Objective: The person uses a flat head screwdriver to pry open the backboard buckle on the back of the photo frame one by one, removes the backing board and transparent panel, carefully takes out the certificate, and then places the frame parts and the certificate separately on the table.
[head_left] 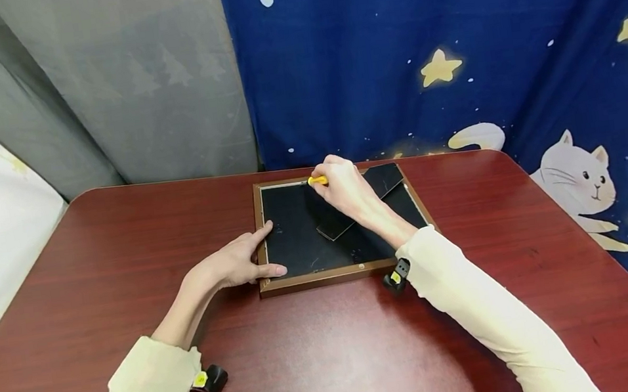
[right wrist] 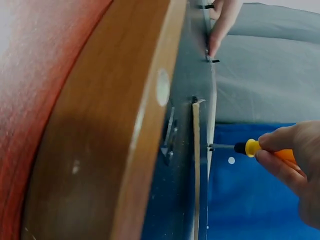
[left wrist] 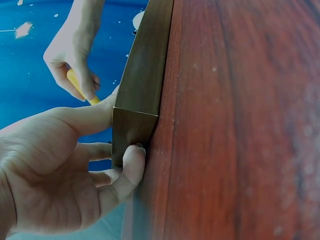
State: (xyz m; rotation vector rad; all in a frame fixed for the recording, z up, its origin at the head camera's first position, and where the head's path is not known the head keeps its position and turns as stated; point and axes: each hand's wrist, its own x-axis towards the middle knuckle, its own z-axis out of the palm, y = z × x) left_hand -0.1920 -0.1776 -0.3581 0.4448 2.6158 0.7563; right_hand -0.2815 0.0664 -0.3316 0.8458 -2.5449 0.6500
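Observation:
A picture frame [head_left: 325, 278] with a brown wooden rim lies face down on the table. Its black backing board [head_left: 296, 244] faces up, with a black stand leg [head_left: 386, 178] slanting across it. My left hand [head_left: 232, 261] holds the frame's left side, thumb and a finger over the rim. In the left wrist view, other fingers of that hand [left wrist: 60, 165] bend against the frame's outer side near a corner. My right hand [head_left: 345, 188] grips a yellow-handled screwdriver [right wrist: 254, 148] at the far edge. Its tip meets a small dark tab there in the right wrist view.
The reddish-brown wooden table [head_left: 334, 352] extends around the frame. Behind it hang a grey curtain [head_left: 155, 78] and a blue curtain [head_left: 343, 53] with stars and a cat. Black wrist cameras sit on both cuffs, the right one [head_left: 397, 276] close to the frame's near edge.

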